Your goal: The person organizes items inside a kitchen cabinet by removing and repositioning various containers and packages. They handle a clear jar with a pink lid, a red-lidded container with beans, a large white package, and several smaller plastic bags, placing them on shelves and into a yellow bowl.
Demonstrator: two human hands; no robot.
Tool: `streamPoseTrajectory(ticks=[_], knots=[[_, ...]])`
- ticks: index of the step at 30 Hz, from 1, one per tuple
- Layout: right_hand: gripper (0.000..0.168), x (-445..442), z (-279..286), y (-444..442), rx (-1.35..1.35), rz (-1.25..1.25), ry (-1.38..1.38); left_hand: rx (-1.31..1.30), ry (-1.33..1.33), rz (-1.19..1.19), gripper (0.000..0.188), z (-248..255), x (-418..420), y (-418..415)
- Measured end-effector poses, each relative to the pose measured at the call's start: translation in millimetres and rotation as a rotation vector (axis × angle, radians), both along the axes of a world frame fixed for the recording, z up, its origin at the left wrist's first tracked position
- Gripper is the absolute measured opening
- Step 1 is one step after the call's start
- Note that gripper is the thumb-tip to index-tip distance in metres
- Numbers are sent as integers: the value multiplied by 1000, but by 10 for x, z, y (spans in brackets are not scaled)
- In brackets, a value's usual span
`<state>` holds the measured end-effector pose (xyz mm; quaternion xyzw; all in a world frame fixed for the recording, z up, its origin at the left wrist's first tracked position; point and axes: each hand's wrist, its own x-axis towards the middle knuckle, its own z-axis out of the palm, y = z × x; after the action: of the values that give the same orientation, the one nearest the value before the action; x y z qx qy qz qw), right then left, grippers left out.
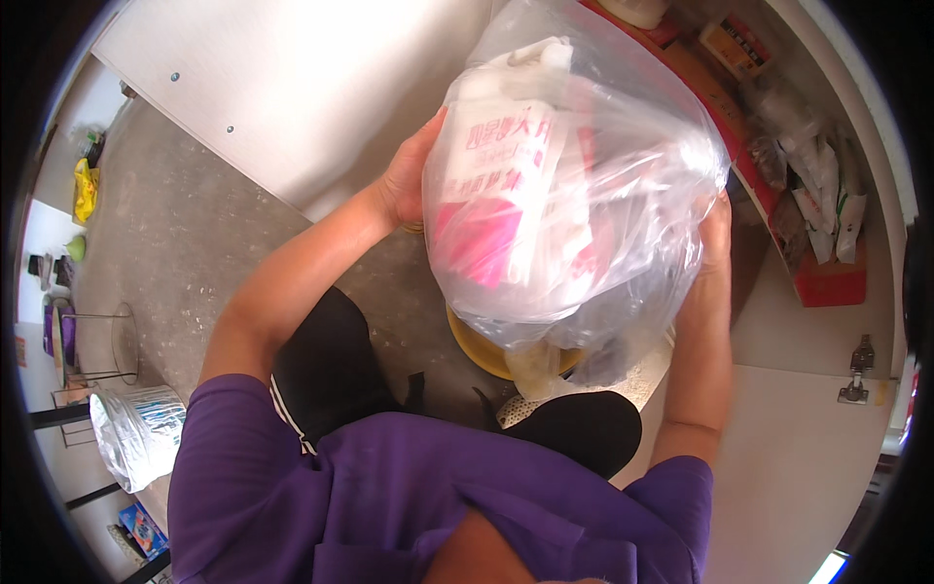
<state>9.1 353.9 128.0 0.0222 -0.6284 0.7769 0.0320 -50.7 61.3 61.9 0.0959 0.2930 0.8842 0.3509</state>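
Observation:
A large clear plastic bag [627, 219] is held up in front of me between both hands. Inside it show white packages [503, 153] with pink panels and printed writing. My left hand [412, 171] grips the bag's left side, its fingers partly hidden behind the plastic. On the opposite side my right hand [716, 233] holds the bag, with most of its fingers out of sight. Below the bag, part of a yellow round basin [474, 347] shows near the floor, between my knees.
An open white cabinet door [292, 80] stands at the upper left; another door [803, 438] with a metal hinge [861, 372] is at right. The cabinet shelf bears a red cardboard box [832, 285] and several packets [824, 197]. A lined bin [139, 434] and wire rack [131, 343] stand left.

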Motion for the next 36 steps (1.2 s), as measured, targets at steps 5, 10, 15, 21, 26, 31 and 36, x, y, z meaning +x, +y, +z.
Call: streamPoseTrajectory(ticks=[5,10,15,21,26,31,36], knots=[[41,-266,-106,-113,-508,129,97,336,-55,-238,74,-79,137,-44],[36,-209,75,-317,-406,35,165,10,3,-194,71,-34,339,31],[41,-245,-115,-120,-449,52,139,98,-213,-318,66,-191,267,-36],[24,-27,-113,157,-73,-2,-3,-141,-129,-88,53,-175,107,-77],[45,184,-99,317,398,-119,-204,-379,6,136,43,-31,-24,-122],[72,371,-359,772,307,409,-326,-625,349,326,45,107,-57,-136],[61,565,-580,614,861,449,-367,-786,476,314,45,81,-22,-29]])
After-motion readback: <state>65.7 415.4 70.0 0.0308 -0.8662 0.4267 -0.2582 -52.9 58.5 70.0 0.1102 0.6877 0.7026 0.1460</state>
